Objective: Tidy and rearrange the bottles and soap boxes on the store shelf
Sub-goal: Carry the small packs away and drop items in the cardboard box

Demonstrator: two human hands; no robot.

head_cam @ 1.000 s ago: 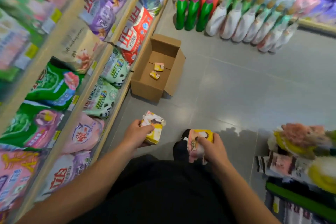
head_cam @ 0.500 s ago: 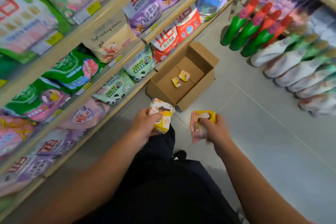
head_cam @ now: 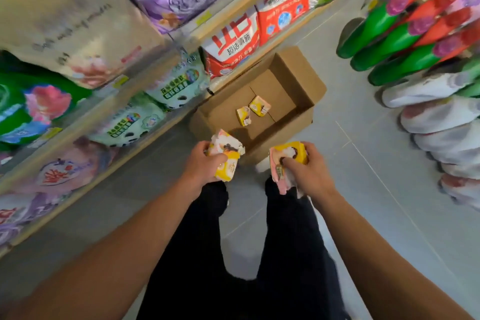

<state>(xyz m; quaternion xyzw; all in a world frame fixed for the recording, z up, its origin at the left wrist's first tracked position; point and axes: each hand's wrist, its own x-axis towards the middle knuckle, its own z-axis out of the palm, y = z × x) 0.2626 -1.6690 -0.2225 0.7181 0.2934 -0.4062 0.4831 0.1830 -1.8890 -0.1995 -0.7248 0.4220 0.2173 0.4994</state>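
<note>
My left hand [head_cam: 201, 163] grips a small stack of yellow and white soap boxes [head_cam: 226, 153]. My right hand [head_cam: 309, 171] grips another stack of yellow and pink soap boxes [head_cam: 287, 157]. Both hands hover just before the near edge of an open cardboard box [head_cam: 296, 73] that sits on the floor. Two loose soap boxes [head_cam: 253, 110] lie on the carton's bottom. Green bottles with red caps [head_cam: 394, 36] and white bottles [head_cam: 436, 117] stand in rows on the floor at the right.
A wooden shelf unit [head_cam: 145, 70] on the left holds bags of washing powder in green, purple, red and pink. Grey floor tiles [head_cam: 363, 163] run between the shelf and the bottle rows. My dark trouser legs fill the bottom middle.
The view has swung and come closer to the carton. Both hands, still holding their soap boxes, now sit nearer the carton's near edge.
</note>
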